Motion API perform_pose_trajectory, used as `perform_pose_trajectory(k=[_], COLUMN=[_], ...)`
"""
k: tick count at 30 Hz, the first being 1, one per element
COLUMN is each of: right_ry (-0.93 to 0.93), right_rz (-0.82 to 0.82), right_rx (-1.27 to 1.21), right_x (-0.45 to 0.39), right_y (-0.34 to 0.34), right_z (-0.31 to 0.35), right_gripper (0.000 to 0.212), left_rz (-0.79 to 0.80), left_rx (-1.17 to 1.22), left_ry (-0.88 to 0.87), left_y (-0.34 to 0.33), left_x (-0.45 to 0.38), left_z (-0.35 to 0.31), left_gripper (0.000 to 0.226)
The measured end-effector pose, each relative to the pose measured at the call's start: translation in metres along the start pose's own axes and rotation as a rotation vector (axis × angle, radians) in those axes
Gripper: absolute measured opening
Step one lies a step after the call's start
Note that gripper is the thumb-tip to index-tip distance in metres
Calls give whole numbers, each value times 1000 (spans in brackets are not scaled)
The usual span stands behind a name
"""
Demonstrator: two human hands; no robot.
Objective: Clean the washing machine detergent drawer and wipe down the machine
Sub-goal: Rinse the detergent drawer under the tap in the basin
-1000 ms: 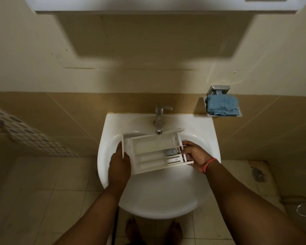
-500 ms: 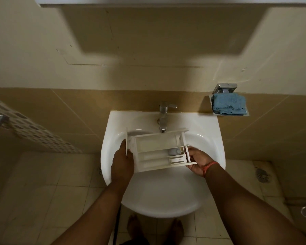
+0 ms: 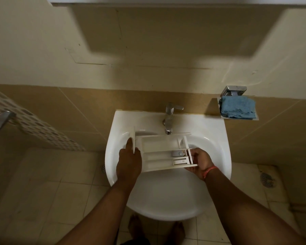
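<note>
Drawer (image 3: 159, 152), white plastic detergent drawer, held level over white sink (image 3: 168, 200), just under tap (image 3: 169, 119) spout. Left hand (image 3: 129, 163) grips drawer's front-panel end, fingers curled around it. Right hand (image 3: 200, 161) holds opposite end, thumb on top, fingers underneath. Compartments face up; small grey cap sits in middle channel near right end. Red band on right wrist. Blue cloth (image 3: 237, 107) folded on wall-mounted tray, right of tap, well apart from drawer. Bare feet on tiled floor below sink.
</note>
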State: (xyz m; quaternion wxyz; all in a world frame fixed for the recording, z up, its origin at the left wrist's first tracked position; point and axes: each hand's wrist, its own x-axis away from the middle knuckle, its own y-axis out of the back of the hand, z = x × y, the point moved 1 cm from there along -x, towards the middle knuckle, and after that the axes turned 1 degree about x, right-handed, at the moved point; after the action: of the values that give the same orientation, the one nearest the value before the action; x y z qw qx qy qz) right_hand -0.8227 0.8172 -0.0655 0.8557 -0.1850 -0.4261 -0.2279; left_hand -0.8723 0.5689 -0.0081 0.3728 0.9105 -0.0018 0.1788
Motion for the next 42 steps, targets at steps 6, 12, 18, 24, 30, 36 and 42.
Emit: perform_pose_trajectory(k=[6, 12, 18, 24, 30, 36, 42], right_ry=[151, 5, -140, -133, -90, -137, -202], right_rz=[-59, 78, 193, 242, 218, 230, 253], right_rx=[407, 309, 77, 192, 329, 352, 402], right_x=[2, -4, -3, -5, -6, -2, 0], right_y=[-9, -4, 2, 3, -2, -6, -2], right_z=[9, 7, -3, 0, 5, 11, 19], right_gripper=[12, 4, 16, 13, 8, 12, 17], left_rz=[10, -16, -31, -5, 40, 53, 53], left_rx=[8, 27, 7, 43, 103, 105, 109], left_ry=[-10, -40, -57, -40, 5, 6, 6], left_y=[0, 0, 1, 0, -2, -3, -5], left_x=[4, 6, 7, -1, -6, -8, -10], left_z=[-5, -3, -1, 9, 14, 18, 18], left_gripper=[54, 54, 54, 53, 53, 53, 54])
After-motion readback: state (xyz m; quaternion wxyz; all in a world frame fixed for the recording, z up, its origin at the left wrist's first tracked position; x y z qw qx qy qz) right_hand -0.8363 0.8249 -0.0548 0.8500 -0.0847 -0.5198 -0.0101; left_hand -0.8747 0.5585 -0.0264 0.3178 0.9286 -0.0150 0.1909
